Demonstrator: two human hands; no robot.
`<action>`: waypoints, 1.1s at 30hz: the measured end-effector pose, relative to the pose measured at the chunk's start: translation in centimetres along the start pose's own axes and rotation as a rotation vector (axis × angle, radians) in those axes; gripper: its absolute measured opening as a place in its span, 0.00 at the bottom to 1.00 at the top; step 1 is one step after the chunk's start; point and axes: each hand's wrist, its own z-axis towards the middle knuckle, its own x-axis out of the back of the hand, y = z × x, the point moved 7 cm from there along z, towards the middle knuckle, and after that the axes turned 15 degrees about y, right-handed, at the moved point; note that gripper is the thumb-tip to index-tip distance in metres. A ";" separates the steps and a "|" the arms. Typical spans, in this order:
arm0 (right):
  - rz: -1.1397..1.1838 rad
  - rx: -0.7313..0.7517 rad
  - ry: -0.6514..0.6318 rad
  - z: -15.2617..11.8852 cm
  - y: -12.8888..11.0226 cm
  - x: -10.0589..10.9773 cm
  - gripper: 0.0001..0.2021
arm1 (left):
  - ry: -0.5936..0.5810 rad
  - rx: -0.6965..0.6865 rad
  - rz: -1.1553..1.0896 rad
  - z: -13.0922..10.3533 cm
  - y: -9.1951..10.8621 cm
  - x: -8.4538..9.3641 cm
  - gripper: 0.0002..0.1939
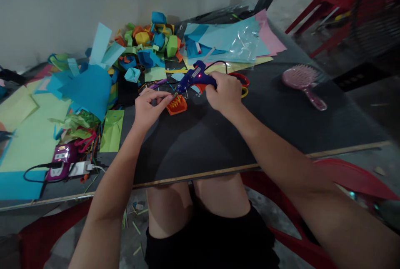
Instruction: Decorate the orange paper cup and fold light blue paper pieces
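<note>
A blue glue gun (pixel 194 76) with a small red light is gripped by its handle in my right hand (pixel 225 92). Its nozzle points down and left, to the fingertips of my left hand (pixel 151 106). Thumb and forefinger of that hand are pinched together at the nozzle; what they hold is too small to make out. Just below the nozzle lies an orange folded paper piece (pixel 177 105) with yellow zigzag strips inside. Scissors with red and yellow handles (pixel 244 80) lie behind my right hand, partly hidden by it.
Colourful folded papers (pixel 142 38) are heaped at the back. A blue paper cone (pixel 90 88) and a purple power box (pixel 64 156) are on the left. Light blue sheets (pixel 218 36) lie behind the glue gun, a pink hairbrush (pixel 301 79) on the right of the dark table (pixel 193 148).
</note>
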 end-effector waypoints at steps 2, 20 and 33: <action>-0.001 -0.002 -0.012 0.0 -0.1 0.0 0.18 | -0.002 -0.003 0.003 0.0 -0.1 -0.1 0.07; -0.018 0.002 -0.012 -0.1 0.0 -0.1 0.18 | -0.053 -0.002 0.009 0.1 0.2 -0.2 0.10; -0.025 -0.021 -0.007 0.1 0.1 0.2 0.18 | -0.023 -0.004 -0.006 0.3 -0.8 -0.1 0.10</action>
